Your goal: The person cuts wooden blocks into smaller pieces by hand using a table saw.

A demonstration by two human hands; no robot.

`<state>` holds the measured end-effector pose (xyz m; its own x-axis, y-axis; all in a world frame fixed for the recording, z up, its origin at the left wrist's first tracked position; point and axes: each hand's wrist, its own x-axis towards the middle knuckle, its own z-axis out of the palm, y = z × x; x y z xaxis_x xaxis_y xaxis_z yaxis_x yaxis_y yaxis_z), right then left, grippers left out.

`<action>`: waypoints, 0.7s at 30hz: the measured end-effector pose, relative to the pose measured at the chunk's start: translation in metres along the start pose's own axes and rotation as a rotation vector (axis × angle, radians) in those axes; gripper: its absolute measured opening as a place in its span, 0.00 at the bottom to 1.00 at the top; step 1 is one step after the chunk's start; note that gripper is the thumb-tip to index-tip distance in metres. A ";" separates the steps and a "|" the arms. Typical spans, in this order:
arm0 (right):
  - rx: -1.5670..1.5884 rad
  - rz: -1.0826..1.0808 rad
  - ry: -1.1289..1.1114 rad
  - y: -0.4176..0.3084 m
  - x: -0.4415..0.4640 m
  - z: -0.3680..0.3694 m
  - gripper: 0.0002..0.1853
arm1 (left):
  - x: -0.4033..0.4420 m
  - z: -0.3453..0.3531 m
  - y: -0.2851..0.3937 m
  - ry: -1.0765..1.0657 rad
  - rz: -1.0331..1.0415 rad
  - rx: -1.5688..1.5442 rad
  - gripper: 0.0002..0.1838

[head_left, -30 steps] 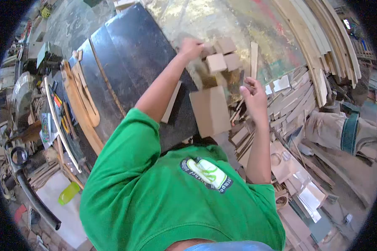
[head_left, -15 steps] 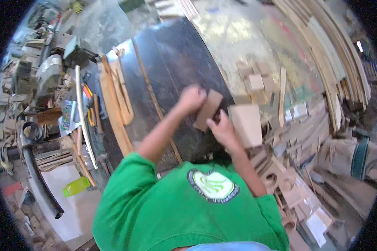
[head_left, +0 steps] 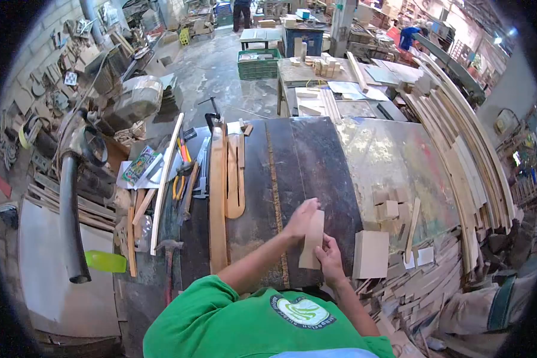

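A flat, pale wooden piece (head_left: 312, 243) is held upright over the dark tabletop (head_left: 316, 149), just in front of my green shirt. My right hand (head_left: 330, 258) grips its lower right edge, the thumb lying on the near face. Against the upper left edge is my left hand (head_left: 302, 222), its fingers closed and partly hidden behind the wood. Whether those fingers hold something small I cannot make out. Just right of my right hand stands a pale wooden block (head_left: 371, 255).
Left on the table lie long wooden strips (head_left: 218, 197), pliers (head_left: 178, 186) and a hammer (head_left: 170, 246). Small blocks (head_left: 388, 209) sit to the right, near stacked long boards (head_left: 459, 161). A black hose (head_left: 73, 221) hangs at left. Two people are in the background.
The view has tilted up, bringing the workshop's far side into sight. The wooden piece stands more upright in the picture, and my left hand has moved from beside it to its upper edge.
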<state>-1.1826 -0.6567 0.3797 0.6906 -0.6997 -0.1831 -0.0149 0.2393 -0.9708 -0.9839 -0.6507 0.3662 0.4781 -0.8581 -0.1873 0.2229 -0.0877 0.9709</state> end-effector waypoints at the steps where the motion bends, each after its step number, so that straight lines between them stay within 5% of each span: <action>1: 0.241 0.110 -0.078 -0.006 -0.006 0.002 0.28 | -0.001 -0.012 0.020 -0.237 -0.082 -0.105 0.34; 3: 0.469 0.175 -0.167 -0.011 -0.010 0.003 0.28 | -0.010 -0.007 0.042 -0.169 -0.177 -0.607 0.34; 5: 0.766 0.208 -0.282 -0.028 -0.013 0.012 0.29 | -0.022 -0.008 0.065 -0.128 -0.152 -0.713 0.30; 7: 0.763 0.249 -0.242 -0.036 -0.014 0.019 0.29 | -0.039 -0.013 0.079 -0.141 -0.018 -0.502 0.21; 9: 0.731 0.298 -0.175 -0.041 -0.020 0.029 0.32 | -0.050 -0.015 0.098 -0.125 0.002 -0.359 0.23; 11: 0.849 0.287 -0.265 -0.040 -0.025 0.034 0.23 | -0.058 -0.020 0.104 -0.151 -0.003 -0.436 0.23; 21: 0.963 0.230 -0.354 -0.047 -0.034 0.050 0.29 | -0.073 -0.034 0.098 -0.142 0.037 -0.557 0.22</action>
<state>-1.1696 -0.6102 0.4396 0.9182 -0.3703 -0.1410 0.3018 0.8841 -0.3566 -0.9683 -0.5799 0.4698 0.3835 -0.9186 -0.0954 0.6403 0.1900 0.7442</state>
